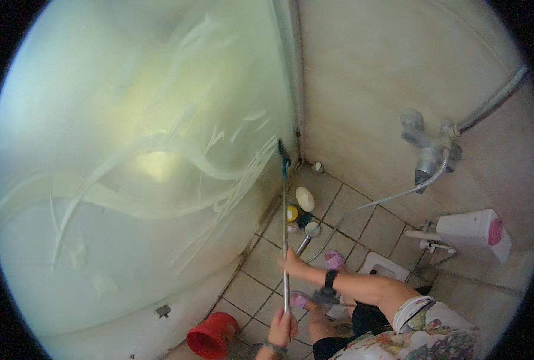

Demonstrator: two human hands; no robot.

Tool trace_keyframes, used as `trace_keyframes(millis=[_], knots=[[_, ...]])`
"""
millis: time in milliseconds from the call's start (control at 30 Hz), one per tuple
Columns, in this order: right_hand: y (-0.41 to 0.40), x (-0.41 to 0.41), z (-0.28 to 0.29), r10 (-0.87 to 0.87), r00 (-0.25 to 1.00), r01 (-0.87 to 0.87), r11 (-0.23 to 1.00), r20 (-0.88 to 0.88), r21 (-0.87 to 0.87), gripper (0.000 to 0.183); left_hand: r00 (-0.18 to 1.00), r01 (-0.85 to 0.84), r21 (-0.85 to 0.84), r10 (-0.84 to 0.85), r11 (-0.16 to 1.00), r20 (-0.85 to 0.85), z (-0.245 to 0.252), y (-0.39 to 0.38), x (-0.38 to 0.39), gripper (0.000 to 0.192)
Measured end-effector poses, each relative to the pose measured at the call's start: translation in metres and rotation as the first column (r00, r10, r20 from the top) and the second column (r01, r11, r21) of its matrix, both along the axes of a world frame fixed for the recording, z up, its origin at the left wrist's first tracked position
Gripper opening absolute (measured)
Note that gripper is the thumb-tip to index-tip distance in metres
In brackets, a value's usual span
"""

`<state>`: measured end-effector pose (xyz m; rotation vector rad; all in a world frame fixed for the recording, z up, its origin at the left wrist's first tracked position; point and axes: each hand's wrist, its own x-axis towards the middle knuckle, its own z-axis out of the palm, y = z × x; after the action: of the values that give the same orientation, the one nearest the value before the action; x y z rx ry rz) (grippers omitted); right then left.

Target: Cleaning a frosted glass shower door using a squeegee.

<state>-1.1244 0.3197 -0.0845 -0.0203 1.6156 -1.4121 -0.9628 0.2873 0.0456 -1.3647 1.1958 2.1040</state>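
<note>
Both my hands grip the metal pole (285, 234) of a long-handled cleaning tool. My left hand (281, 327), with a band on its wrist, holds the lower end. Farther up the pole is my right hand (294, 265), with a black band on its wrist. At the far end, the dark teal head (283, 155) is at the right side of a frosted glass panel (127, 243), close to the corner. I cannot tell whether it is a brush or a squeegee, or whether it touches the glass. Pale curved streaks mark the panel.
A red bucket (213, 335) stands by the panel's foot. A shower head (312, 229) lies on the tiled floor, its hose (361, 207) rising to a wall mixer tap (433, 144). Nearby are an oval cream object (305, 199), a squat toilet (384, 267) and a white cistern (465, 229).
</note>
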Motion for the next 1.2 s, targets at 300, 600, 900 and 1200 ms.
trace_keyframes(millis=[300,600,900,1200], knots=[[0.011,-0.086,-0.068,0.061,0.998,-0.059,0.994,-0.016,0.094,0.021,0.985,0.128,-0.062,-0.134,0.990,-0.113,-0.055,0.003,-0.090,0.021],[0.003,0.022,-0.047,-0.080,0.984,0.097,0.990,0.161,-0.103,0.027,0.991,-0.095,0.002,0.095,0.995,0.096,-0.001,0.020,-0.016,0.017],[0.014,-0.112,-0.109,0.056,0.988,-0.066,0.995,0.144,0.068,0.022,0.994,0.075,-0.051,-0.079,0.996,-0.074,-0.103,0.005,-0.116,0.025],[-0.008,0.013,-0.117,-0.012,0.991,0.019,0.999,0.136,-0.044,0.015,0.996,-0.061,-0.020,0.063,0.998,0.068,-0.059,0.005,-0.011,0.016]])
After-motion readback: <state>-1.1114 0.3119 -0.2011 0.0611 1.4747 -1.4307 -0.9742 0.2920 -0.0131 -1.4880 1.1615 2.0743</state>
